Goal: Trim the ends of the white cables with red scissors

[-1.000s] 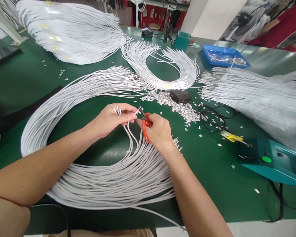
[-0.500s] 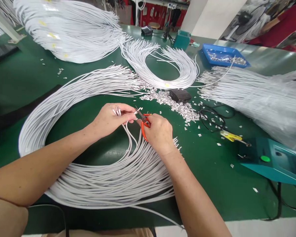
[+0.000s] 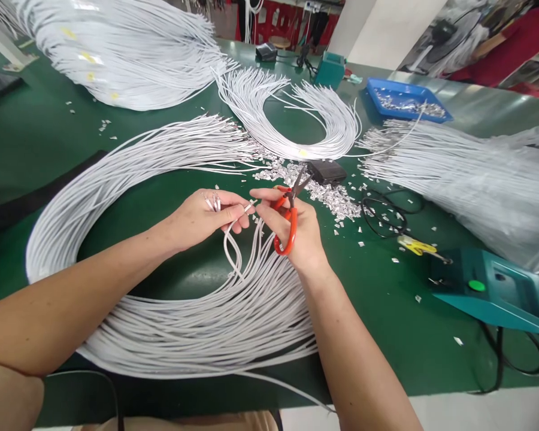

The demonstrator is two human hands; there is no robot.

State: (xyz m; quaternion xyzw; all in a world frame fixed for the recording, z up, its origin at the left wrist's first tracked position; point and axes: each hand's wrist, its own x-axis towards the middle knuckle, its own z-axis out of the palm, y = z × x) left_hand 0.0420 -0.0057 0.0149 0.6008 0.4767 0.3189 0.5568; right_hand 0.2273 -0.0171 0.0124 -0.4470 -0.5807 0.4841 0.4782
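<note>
The orange-handled scissors (image 3: 293, 218) had swung away from the cable end (image 3: 248, 207). Half a second earlier their blades had pointed leftward across it; now they pointed up and to the right, slightly parted, clear of the cable. The right hand (image 3: 302, 230) had rolled with them. It kept the scissors lodged against the palm, while its thumb and forefinger reached toward the cable's tip. Whether those two fingertips were touching the tip was hard to tell, as the detail there was small and a little blurred.

The left hand (image 3: 220, 216) had hardly moved. It pinched that one cable between thumb and forefinger and held several other white ends between its fingers. The held cables curved down into the looped bundle of white cables (image 3: 206, 335) on the worktop (image 3: 381, 341), just in front of the person.

The change suggested that the blades had finished with this end for the moment, leaving the fingers to handle the tip directly. Beyond the hands lay a scatter of small pale clippings (image 3: 339, 205), next to a black block (image 3: 327, 172).
</note>
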